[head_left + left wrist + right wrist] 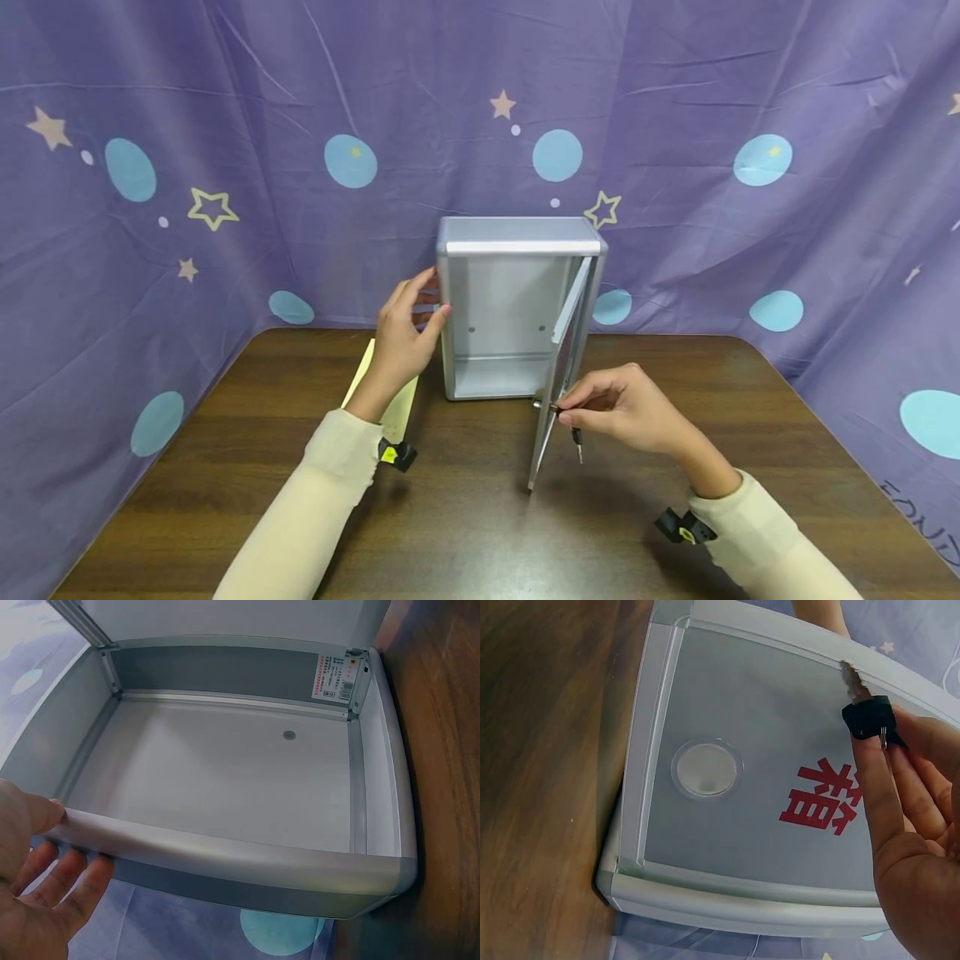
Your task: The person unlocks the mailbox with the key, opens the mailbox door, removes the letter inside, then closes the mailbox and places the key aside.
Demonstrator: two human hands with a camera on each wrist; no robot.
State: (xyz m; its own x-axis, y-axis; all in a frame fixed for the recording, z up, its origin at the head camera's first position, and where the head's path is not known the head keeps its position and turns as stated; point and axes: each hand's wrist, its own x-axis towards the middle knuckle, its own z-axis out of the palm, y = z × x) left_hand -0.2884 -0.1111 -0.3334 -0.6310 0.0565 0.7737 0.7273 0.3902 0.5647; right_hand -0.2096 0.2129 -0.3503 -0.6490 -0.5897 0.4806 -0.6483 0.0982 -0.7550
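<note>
A silver lockable metal box point(517, 235) stands upright on the table, its hinged door point(553, 392) swung outward on the right side. My left hand point(405, 329) grips the box's left edge, the thumb on the front rim and the other fingers along the outer side. At the door's lock, my right hand point(618, 408) pinches a black-headed key between thumb and fingers; how far that key sits in the lock is hidden. A second key point(870, 716) with a black head dangles beside those fingers. Red lettering point(825, 796) and a round clear window point(707, 769) mark the door's outer face.
Yellow paper point(401, 408) lies on the brown wooden table point(465, 517), partly under the left forearm. A purple patterned curtain point(420, 100) hangs close behind the box. Inside the box, a printed label point(334, 678) is stuck near a corner.
</note>
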